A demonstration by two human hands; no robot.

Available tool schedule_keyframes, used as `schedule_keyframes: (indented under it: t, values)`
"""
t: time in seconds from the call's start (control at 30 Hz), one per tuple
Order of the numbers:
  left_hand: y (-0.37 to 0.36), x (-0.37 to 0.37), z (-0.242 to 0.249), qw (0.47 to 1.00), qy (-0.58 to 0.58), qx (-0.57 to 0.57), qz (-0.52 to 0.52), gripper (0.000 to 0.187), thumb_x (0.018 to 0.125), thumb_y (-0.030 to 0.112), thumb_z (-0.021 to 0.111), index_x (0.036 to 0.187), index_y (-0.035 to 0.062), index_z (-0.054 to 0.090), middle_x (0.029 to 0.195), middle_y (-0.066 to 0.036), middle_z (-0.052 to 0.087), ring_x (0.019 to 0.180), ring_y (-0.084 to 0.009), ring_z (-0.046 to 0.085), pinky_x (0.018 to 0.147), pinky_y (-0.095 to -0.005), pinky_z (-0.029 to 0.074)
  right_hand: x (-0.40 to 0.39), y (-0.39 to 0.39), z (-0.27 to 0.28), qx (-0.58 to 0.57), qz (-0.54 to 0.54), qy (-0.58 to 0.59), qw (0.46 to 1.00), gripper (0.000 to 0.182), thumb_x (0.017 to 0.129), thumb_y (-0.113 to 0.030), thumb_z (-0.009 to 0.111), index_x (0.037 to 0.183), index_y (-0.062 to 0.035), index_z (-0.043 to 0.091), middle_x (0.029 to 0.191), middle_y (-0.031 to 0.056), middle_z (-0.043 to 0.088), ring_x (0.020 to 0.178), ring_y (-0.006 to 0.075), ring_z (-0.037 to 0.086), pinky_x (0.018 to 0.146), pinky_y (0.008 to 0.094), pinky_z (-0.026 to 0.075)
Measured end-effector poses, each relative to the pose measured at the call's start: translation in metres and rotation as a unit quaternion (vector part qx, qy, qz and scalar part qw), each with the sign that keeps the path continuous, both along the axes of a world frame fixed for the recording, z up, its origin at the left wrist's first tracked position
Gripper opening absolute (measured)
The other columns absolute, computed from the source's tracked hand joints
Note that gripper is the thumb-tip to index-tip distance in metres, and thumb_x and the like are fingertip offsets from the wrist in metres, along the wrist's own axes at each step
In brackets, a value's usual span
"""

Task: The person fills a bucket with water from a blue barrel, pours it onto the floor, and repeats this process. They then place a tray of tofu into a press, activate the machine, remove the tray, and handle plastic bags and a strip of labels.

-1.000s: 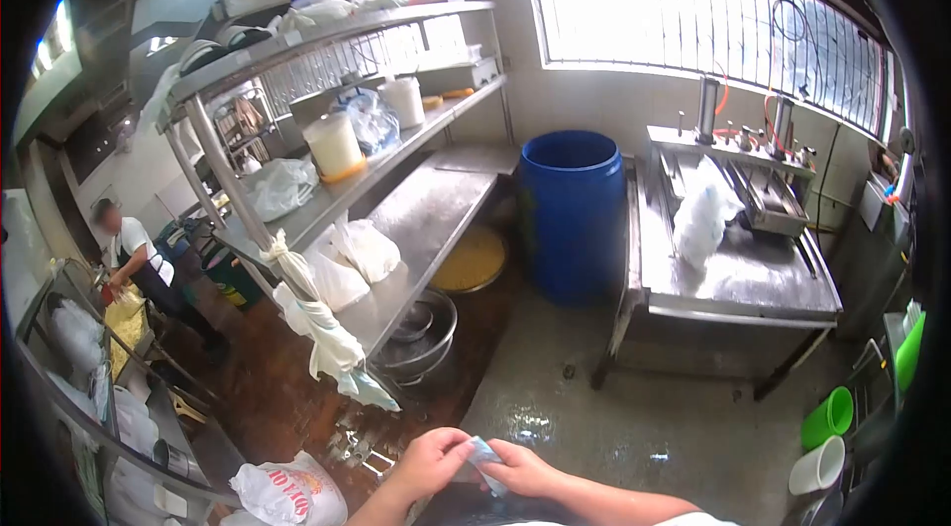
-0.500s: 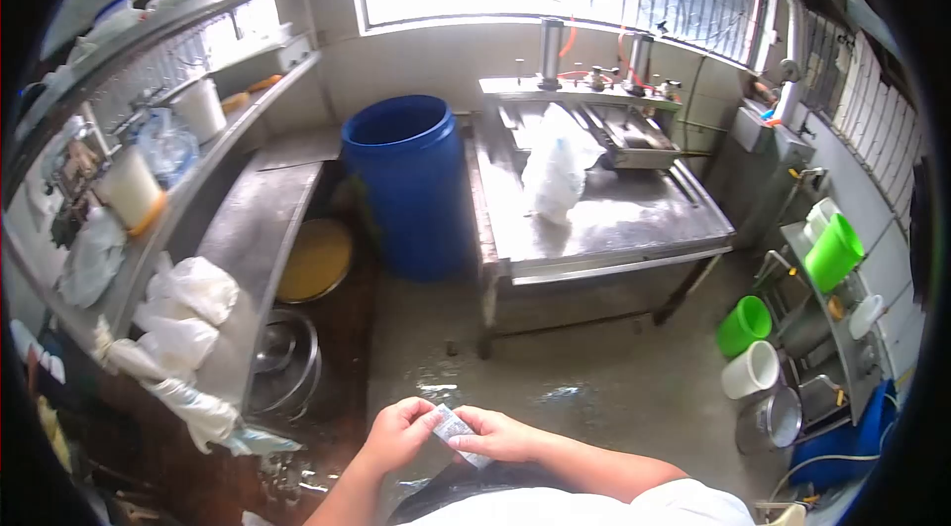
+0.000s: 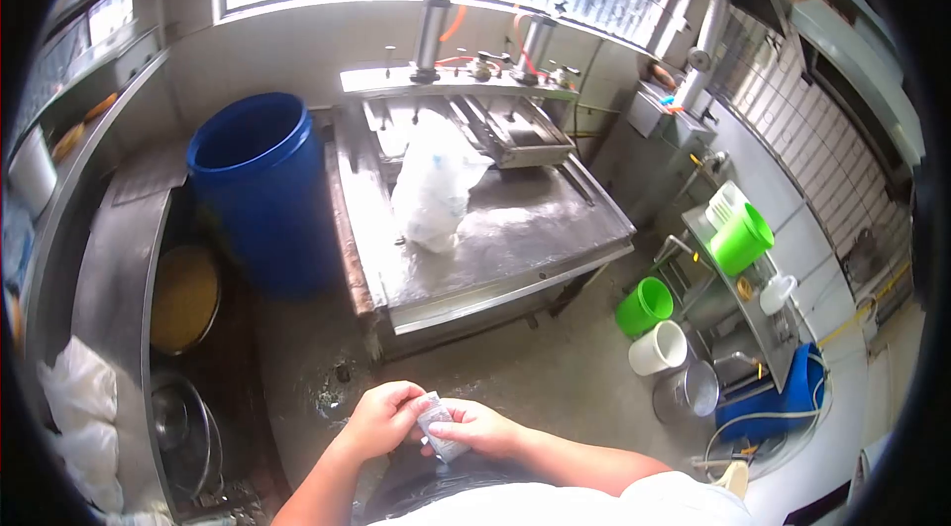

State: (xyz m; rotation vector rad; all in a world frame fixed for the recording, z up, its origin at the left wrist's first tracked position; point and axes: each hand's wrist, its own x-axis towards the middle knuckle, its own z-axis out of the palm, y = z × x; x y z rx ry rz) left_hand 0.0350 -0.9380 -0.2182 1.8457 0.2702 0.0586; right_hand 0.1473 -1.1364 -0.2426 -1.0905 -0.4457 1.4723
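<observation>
A small whitish-grey packet, seemingly printed, is held between my two hands low in the view, in front of my body. My left hand pinches its left edge with thumb and fingertips. From the other side my right hand grips it, thumb across its face. Markings on the packet are too small to read. Beyond the hands, a filled white plastic bag stands on a metal table.
A large blue barrel stands left of the table. A metal bench runs along the left, with white bags on it. Green bucket, white bucket and steel pot sit at right. The floor looks wet.
My view has turned to the right, so the table, barrel and bench appear further left. Both hands keep hold of the packet, which now looks more upright, its lower end folded or creased.
</observation>
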Motion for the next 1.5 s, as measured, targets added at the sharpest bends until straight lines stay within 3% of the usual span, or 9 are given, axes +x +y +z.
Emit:
schedule_keyframes:
  t: [0.13, 0.33, 0.7, 0.93, 1.0, 1.03, 1.13, 1.33, 1.5]
  values:
    - [-0.007, 0.043, -0.001, 0.999, 0.025, -0.047, -0.009, 0.020, 0.102, 0.018, 0.070, 0.108, -0.0004, 0.074, 0.092, -0.012, 0.074, 0.082, -0.0181, 0.069, 0.076, -0.0342, 0.056, 0.041, -0.011, -0.005, 0.011, -0.004, -0.010, 1.000, 0.035, 0.107, -0.025, 0.066, 0.138, -0.0088, 0.060, 0.118, 0.0052, 0.073, 0.094, 0.0142, 0.071, 0.086, 0.0327, 0.058]
    - [-0.036, 0.115, -0.002, 0.994, -0.035, 0.097, 0.049, 0.013, 0.098, 0.010, 0.071, 0.102, -0.0021, 0.074, 0.082, -0.006, 0.070, 0.075, -0.0121, 0.064, 0.068, -0.0303, 0.053, 0.120, -0.023, -0.029, 0.068, 0.007, 0.003, 0.998, 0.030, 0.108, -0.028, 0.064, 0.131, -0.0082, 0.061, 0.104, 0.0056, 0.072, 0.083, 0.0133, 0.069, 0.077, 0.0309, 0.058]
    - [-0.112, 0.225, -0.005, 0.988, 0.031, 0.002, 0.154, 0.016, 0.105, 0.013, 0.065, 0.101, -0.0021, 0.068, 0.080, -0.002, 0.066, 0.066, -0.0074, 0.058, 0.060, -0.0227, 0.048, 0.267, -0.074, -0.011, 0.085, 0.094, -0.089, 0.988, 0.020, 0.102, -0.015, 0.058, 0.118, -0.0033, 0.062, 0.097, 0.0067, 0.071, 0.082, 0.0150, 0.069, 0.075, 0.0336, 0.058]
    - [-0.137, 0.250, 0.025, 0.982, 0.057, 0.090, 0.153, 0.019, 0.099, 0.012, 0.067, 0.109, -0.0025, 0.073, 0.097, -0.013, 0.075, 0.088, -0.0206, 0.071, 0.080, -0.0353, 0.056, 0.286, -0.082, -0.033, 0.093, 0.089, -0.056, 0.990, 0.025, 0.105, -0.017, 0.062, 0.128, -0.0050, 0.063, 0.108, 0.0054, 0.073, 0.096, 0.0144, 0.071, 0.086, 0.0327, 0.058]
    - [-0.127, 0.245, 0.019, 0.979, 0.045, 0.152, 0.131, 0.022, 0.100, 0.018, 0.066, 0.113, 0.0008, 0.074, 0.101, -0.019, 0.074, 0.090, -0.0298, 0.073, 0.082, -0.0402, 0.057, 0.290, -0.080, -0.028, 0.096, 0.138, -0.101, 0.981, 0.034, 0.104, -0.023, 0.069, 0.132, -0.0060, 0.063, 0.111, 0.0029, 0.071, 0.101, 0.0130, 0.068, 0.091, 0.0328, 0.056]
    - [-0.126, 0.241, 0.023, 0.981, 0.046, 0.134, 0.129, 0.020, 0.102, 0.015, 0.066, 0.112, 0.0005, 0.074, 0.092, -0.011, 0.072, 0.089, -0.0200, 0.073, 0.079, -0.0363, 0.057, 0.292, -0.079, -0.027, 0.115, 0.162, -0.066, 0.978, 0.037, 0.104, -0.025, 0.070, 0.135, -0.0061, 0.062, 0.119, 0.0032, 0.070, 0.109, 0.0132, 0.066, 0.097, 0.0339, 0.054]
    - [-0.119, 0.217, 0.018, 0.986, -0.022, 0.107, 0.123, 0.017, 0.104, 0.013, 0.063, 0.111, -0.0010, 0.070, 0.091, -0.010, 0.071, 0.078, -0.0174, 0.071, 0.072, -0.0346, 0.058, 0.293, -0.064, -0.023, 0.136, 0.216, -0.089, 0.963, 0.044, 0.103, -0.022, 0.071, 0.141, -0.0033, 0.059, 0.130, 0.0059, 0.069, 0.119, 0.0158, 0.065, 0.105, 0.0353, 0.051]
    - [-0.118, 0.145, 0.029, 0.960, -0.071, -0.077, 0.258, 0.019, 0.104, 0.015, 0.064, 0.110, -0.0030, 0.068, 0.100, -0.010, 0.061, 0.085, -0.0169, 0.067, 0.069, -0.0326, 0.056, 0.244, -0.015, -0.012, 0.199, 0.292, -0.028, 0.935, 0.053, 0.100, -0.023, 0.073, 0.143, 0.0015, 0.055, 0.130, 0.0164, 0.070, 0.121, 0.0242, 0.067, 0.105, 0.0387, 0.052]
    - [-0.118, 0.064, 0.024, 0.939, -0.075, 0.002, 0.335, 0.022, 0.105, 0.018, 0.065, 0.112, -0.0017, 0.069, 0.105, -0.011, 0.065, 0.095, -0.0197, 0.068, 0.082, -0.0339, 0.056, 0.178, 0.023, 0.008, 0.188, 0.384, -0.056, 0.902, 0.052, 0.101, -0.022, 0.072, 0.142, 0.0015, 0.053, 0.120, 0.0177, 0.075, 0.113, 0.0262, 0.072, 0.099, 0.0392, 0.055]
